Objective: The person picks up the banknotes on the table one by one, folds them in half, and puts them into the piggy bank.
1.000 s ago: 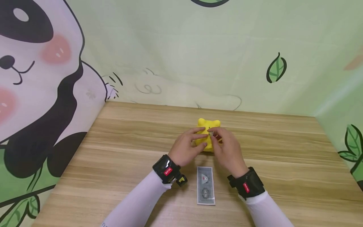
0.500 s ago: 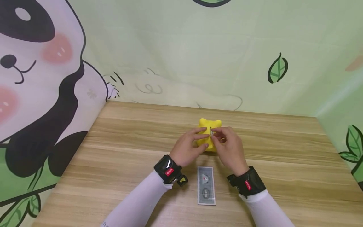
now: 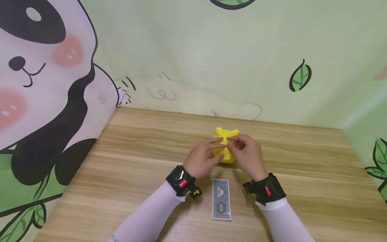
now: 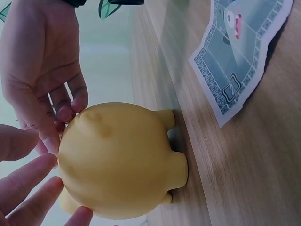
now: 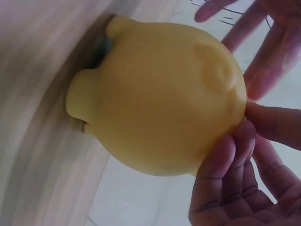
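Observation:
A yellow piggy bank [image 3: 224, 158] stands upright on the table, its rounded body and short legs plain in the left wrist view. My left hand [image 3: 201, 158] rests fairly straight, spread fingertips on its left and top. At the top of the bank, my right hand [image 3: 249, 154] pinches a small pale strip [image 3: 228, 141], which looks like a folded banknote, between thumb and index finger. That strip stands at the slot; how deep it sits is hidden by the fingers. In the right wrist view, the right hand's curled fingers [image 5: 221, 162] touch the bank.
A flat blue-grey play banknote [image 3: 221, 200] lies on the wooden table [image 3: 145, 141] between my forearms, nearer to me than the bank. Behind the table hangs a green backdrop [image 3: 193, 50] with a panda print on the left.
Less of the pale strip shows above the bank than a second ago; it has gone lower at the slot. Both hands stay at the bank, and the head view has shifted slightly.

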`<state>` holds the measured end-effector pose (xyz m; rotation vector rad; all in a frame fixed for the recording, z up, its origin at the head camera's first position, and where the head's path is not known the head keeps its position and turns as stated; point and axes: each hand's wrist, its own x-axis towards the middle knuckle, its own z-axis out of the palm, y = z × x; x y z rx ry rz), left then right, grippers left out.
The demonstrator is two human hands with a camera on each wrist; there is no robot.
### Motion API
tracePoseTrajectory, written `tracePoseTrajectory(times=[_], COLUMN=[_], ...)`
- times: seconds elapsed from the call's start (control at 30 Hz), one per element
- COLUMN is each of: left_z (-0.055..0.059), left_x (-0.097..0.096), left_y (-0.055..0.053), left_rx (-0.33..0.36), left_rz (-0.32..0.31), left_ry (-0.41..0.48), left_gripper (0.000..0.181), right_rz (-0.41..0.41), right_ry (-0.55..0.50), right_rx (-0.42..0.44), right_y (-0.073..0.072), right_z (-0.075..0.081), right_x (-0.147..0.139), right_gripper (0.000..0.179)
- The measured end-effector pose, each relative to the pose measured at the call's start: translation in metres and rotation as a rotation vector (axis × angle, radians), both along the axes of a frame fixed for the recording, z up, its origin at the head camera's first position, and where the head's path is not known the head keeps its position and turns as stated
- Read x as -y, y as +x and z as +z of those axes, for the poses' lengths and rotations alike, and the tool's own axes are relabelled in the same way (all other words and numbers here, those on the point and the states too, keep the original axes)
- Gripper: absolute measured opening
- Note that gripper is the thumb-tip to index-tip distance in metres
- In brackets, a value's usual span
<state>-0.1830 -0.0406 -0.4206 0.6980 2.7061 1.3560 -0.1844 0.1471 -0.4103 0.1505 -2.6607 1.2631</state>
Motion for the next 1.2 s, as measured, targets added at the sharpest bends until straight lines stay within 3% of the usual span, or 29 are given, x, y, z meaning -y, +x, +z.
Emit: tracePoseTrajectory(times=[0.6, 1.2], left_z=[0.0003, -0.0018], left_x=[0.001, 0.0002], left_y=[-0.0005, -0.0008], left_rx=[0.014, 0.001], left_rz=[0.015, 0.022], left_ry=[-0.007, -0.012], left_gripper=[0.034, 0.031], right_rz=[-0.04, -0.064], right_ry=[-0.164, -0.179], right_rx=[0.113, 0.087], right_y=[-0.0091, -0.0098], right_z=[-0.0012, -0.0072], right_x=[-0.0069, -0.0019], right_gripper=[0.016, 0.011])
